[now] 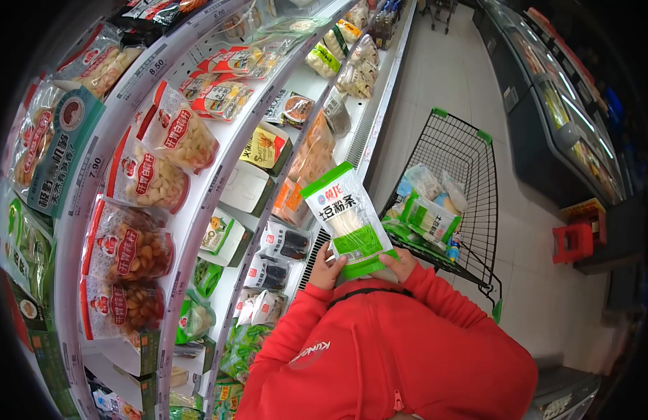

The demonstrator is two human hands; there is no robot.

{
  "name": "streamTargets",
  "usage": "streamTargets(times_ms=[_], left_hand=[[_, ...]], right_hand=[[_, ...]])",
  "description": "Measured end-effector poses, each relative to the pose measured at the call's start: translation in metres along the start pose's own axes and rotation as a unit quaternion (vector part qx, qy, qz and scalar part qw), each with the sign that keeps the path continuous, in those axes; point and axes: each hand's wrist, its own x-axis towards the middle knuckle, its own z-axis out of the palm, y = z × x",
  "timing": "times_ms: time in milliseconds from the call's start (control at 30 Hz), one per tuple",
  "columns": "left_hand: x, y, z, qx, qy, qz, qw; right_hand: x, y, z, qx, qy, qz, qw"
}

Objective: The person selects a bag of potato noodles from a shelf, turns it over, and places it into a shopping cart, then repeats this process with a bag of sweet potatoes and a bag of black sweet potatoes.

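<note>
Between my two hands, in front of my red jacket, is a green and white packet of potato noodles point(348, 222), its printed face up and pale noodles showing through a clear window. My left hand point(326, 269) grips the lower left edge with the thumb on top. At the lower right corner, my right hand point(399, 264) pinches the packet; the fingers underneath are hidden. Beyond it stands a black wire shopping cart point(476, 155) with green corners. Inside the cart lies a similar green and white packet point(430, 218) among other bagged goods.
To my left run curved refrigerated shelves with price strips point(145, 82), holding bagged garlic point(175, 129), boxes and vegetables. Along the right side of the tiled aisle point(450, 77) stands a chest freezer point(541, 105). A red stool point(572, 243) sits at its near end.
</note>
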Motion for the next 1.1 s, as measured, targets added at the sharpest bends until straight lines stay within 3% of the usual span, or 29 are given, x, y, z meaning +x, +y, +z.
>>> streamTargets(times_ms=[33,67,167,200,300,467,567,600,700,800,867,900,933,967,1000,1100], left_hand=[[0.002,-0.004,-0.002,0.058,0.078,-0.003,0.995],[0.002,-0.006,-0.008,0.188,0.073,0.006,0.979],[-0.012,0.031,0.022,-0.02,-0.023,0.148,0.988],[-0.009,0.031,0.022,-0.06,-0.052,0.177,0.981],[-0.019,0.044,0.021,-0.235,-0.156,0.07,0.957],[-0.016,0.045,0.001,-0.379,-0.065,-0.002,0.923],[-0.016,0.05,-0.017,-0.316,0.029,0.079,0.945],[-0.013,0.046,-0.031,-0.307,0.071,0.093,0.945],[-0.011,0.054,-0.078,-0.246,0.148,0.181,0.941],[-0.013,0.066,-0.148,-0.14,0.258,0.224,0.929],[-0.005,0.069,-0.207,-0.136,0.285,0.286,0.905],[-0.007,0.088,-0.208,-0.12,0.318,0.305,0.89],[0.004,0.078,-0.253,-0.11,0.334,0.326,0.878],[-0.003,0.098,-0.249,-0.036,0.353,0.33,0.875],[0.01,0.074,-0.318,-0.034,0.426,0.275,0.861],[0.003,0.061,-0.372,0.066,0.442,0.239,0.862]], right_hand=[[0.0,-0.005,0.004,-0.035,0.007,-0.006,0.999],[0.0,-0.004,0.005,-0.097,0.014,-0.003,0.995],[0.003,-0.009,0.018,-0.256,-0.021,-0.15,0.955],[0.008,-0.012,0.027,-0.226,-0.052,-0.224,0.947],[0.021,-0.031,0.033,-0.341,-0.125,-0.403,0.84],[0.021,-0.026,0.03,-0.391,-0.138,-0.353,0.839],[0.011,-0.001,0.019,-0.316,-0.081,-0.266,0.907],[0.005,-0.001,0.018,-0.249,-0.078,-0.164,0.951],[-0.004,0.026,0.003,-0.214,-0.088,-0.043,0.972],[-0.012,0.026,0.001,-0.231,-0.048,-0.024,0.971],[-0.014,0.028,0.0,-0.246,-0.037,-0.016,0.969],[-0.014,0.029,0.001,-0.251,-0.033,-0.02,0.967],[-0.014,0.029,0.002,-0.257,-0.03,-0.024,0.966],[-0.014,0.03,0.003,-0.263,-0.027,-0.028,0.964],[-0.014,0.033,0.003,-0.263,-0.021,-0.036,0.964],[-0.014,0.042,0.002,-0.268,-0.009,-0.061,0.961]])
